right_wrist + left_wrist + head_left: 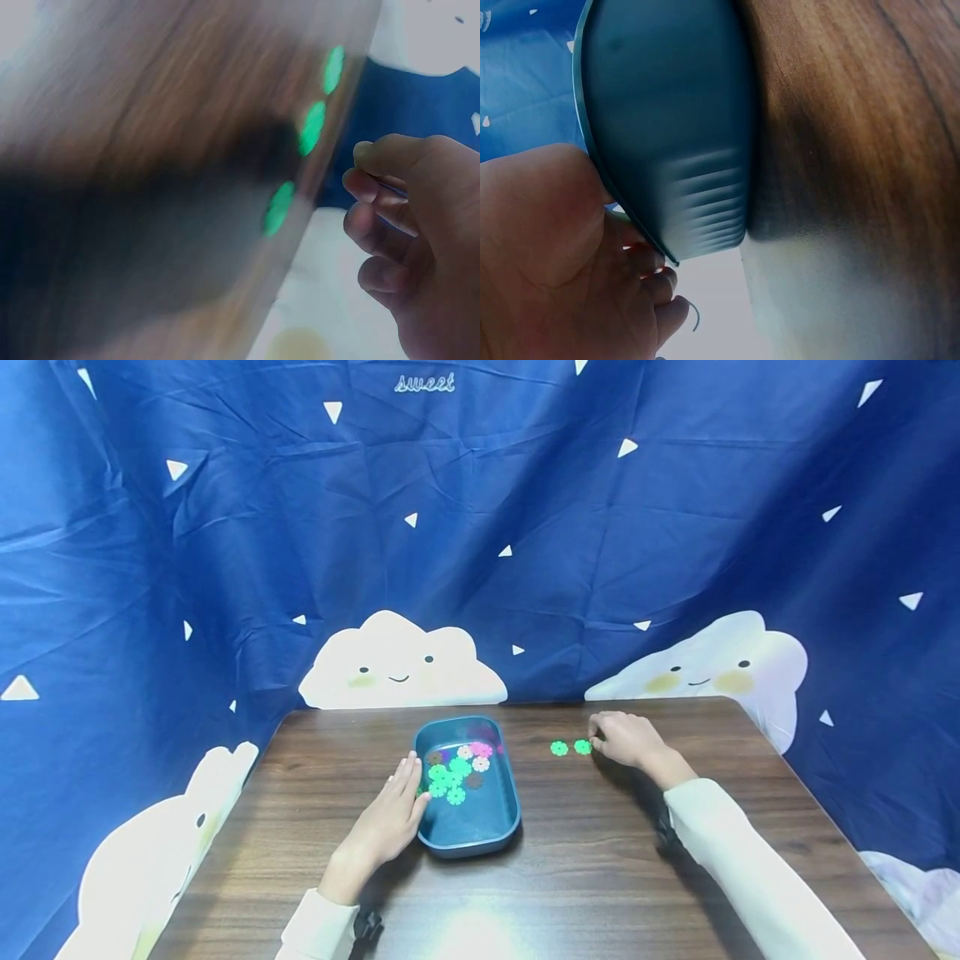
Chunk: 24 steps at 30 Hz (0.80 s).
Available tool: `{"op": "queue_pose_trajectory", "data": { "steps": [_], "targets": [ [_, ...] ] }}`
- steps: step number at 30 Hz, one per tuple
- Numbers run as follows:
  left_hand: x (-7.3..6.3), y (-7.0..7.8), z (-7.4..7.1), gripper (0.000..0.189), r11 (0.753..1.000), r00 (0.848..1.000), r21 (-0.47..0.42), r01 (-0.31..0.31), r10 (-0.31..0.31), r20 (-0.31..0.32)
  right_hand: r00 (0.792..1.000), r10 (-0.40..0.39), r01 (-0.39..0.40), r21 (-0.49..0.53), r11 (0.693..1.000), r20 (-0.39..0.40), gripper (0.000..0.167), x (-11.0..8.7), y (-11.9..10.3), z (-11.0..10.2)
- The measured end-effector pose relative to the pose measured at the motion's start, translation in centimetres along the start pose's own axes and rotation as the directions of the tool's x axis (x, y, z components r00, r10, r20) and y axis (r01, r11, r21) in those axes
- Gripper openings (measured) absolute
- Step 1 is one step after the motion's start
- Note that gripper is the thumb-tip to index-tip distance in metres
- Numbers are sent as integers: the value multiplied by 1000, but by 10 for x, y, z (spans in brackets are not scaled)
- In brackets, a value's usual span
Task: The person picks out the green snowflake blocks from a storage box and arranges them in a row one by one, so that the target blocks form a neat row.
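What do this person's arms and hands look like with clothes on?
The left sleeve and right sleeve are plain white and long. The left hand and right hand wear no gloves. Something small and dark shows beside the left cuff.

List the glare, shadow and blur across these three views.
Head: white glare on the near part of the table, a dark shadow beside the right sleeve; left wrist: pale sheen low on the table, left hand dimly lit; right wrist: green pieces blurred, a broad shadow across the table.
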State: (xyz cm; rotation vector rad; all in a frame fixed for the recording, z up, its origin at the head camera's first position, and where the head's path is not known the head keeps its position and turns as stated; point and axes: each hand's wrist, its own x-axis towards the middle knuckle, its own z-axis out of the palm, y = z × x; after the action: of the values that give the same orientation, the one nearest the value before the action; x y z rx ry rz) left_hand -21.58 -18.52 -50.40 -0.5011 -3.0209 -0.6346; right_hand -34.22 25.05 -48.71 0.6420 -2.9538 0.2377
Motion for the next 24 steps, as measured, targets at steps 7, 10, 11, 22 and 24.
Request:
{"op": "queue_pose_trajectory", "data": {
  "steps": [7, 10, 11, 22, 24],
  "targets": [
    [0, -2, 1, 66, 1000, 1000, 20, -10, 10, -1, 996, -92, 92, -24, 995, -19, 7, 18, -40, -9],
    [0, -2, 1, 66, 1000, 1000, 26, -3, 2, 6, 990, -140, 138, -44, 989, -33, 8, 26, -59, -12],
    [0, -2, 1, 66, 1000, 1000, 27, 0, -1, 9, 987, -156, 154, -51, 987, -39, 8, 28, -66, -13],
    [0, -2, 2, 66, 1000, 1000, 31, -8, 8, -5, 958, -283, 282, -34, 959, -42, 10, 50, -131, -18],
    [1, -2, 2, 66, 999, 1000, 34, -7, 8, -1, 955, -295, 295, -25, 955, -35, 10, 55, -141, -18]
  ]
}}
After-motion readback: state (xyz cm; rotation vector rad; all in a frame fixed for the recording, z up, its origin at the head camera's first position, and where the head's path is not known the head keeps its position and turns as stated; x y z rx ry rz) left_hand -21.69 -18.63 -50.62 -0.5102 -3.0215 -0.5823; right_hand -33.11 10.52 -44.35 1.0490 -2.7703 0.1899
